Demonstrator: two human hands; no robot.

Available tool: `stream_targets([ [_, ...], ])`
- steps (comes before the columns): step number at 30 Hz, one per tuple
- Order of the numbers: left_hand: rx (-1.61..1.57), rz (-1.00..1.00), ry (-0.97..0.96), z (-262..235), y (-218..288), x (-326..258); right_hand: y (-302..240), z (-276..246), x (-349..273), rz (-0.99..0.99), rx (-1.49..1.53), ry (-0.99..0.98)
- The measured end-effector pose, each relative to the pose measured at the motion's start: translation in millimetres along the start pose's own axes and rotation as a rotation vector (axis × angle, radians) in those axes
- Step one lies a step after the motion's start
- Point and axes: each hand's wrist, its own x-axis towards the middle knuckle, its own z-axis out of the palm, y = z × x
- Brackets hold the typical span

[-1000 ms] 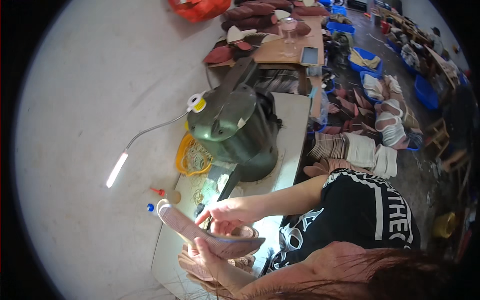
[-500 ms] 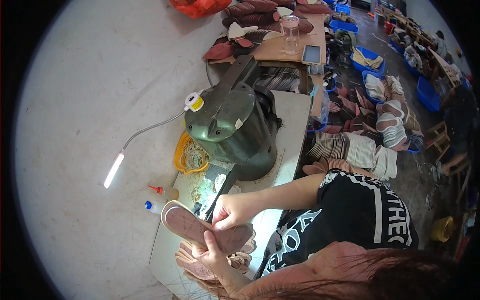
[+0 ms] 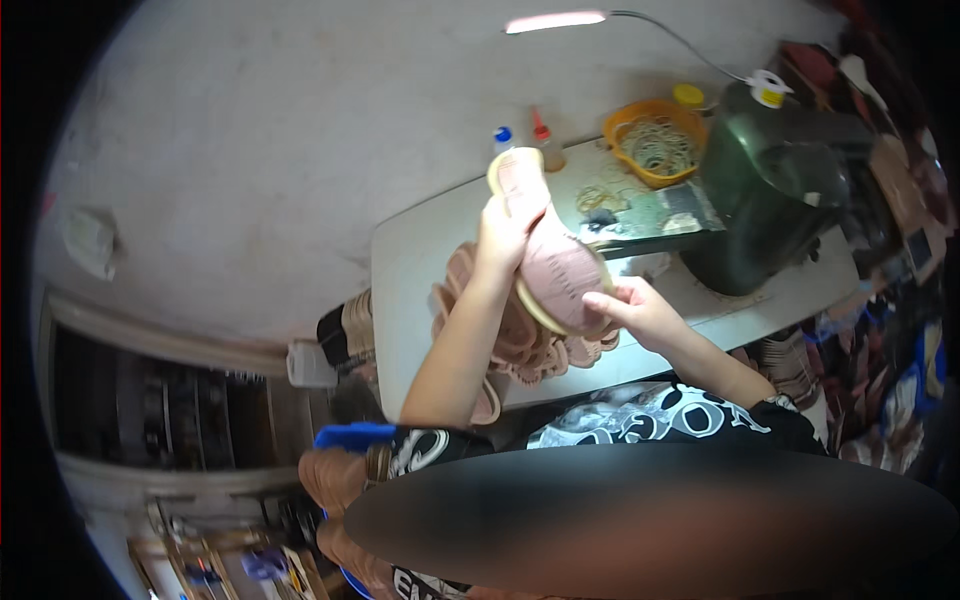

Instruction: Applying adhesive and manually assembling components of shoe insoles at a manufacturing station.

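Observation:
Between my two hands is a pink shoe insole (image 3: 562, 268) with a cream edge, held tilted above the table. My left hand (image 3: 505, 236) is closed around its narrow waist. The right hand (image 3: 640, 312) pinches the edge of its broad end, thumb on the pink face and fingers underneath. Below the hands, a pile of similar pink insoles (image 3: 515, 325) lies on the white table (image 3: 400, 260), partly hidden by the held one and my left forearm. Just beyond the insole stretches the dark arm (image 3: 650, 243) of a green sewing machine (image 3: 765, 190).
An orange basket (image 3: 622, 122) of tangled cord or bands stands at the back beside the machine. Two small bottles, one blue-capped (image 3: 503, 138) and one red-capped (image 3: 543, 135), stand near the wall. A lit lamp (image 3: 555, 21) hangs above. More insoles (image 3: 335, 480) are stacked at lower left.
The view has swung toward the left. The insole has turned in my hands, and my right hand has shifted from pressing on its face to pinching its broad end.

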Motion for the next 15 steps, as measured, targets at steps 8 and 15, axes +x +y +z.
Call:
stream_targets([
  [8,0.822,-0.121,0.003,25.6,-41.9,11.7,28.2,-10.4,-12.2,-0.012,0.004,0.141],
  [15,0.647,-0.103,0.016,34.0,-45.3,5.6,23.6,-10.6,-16.4,0.029,0.043,0.219],
])
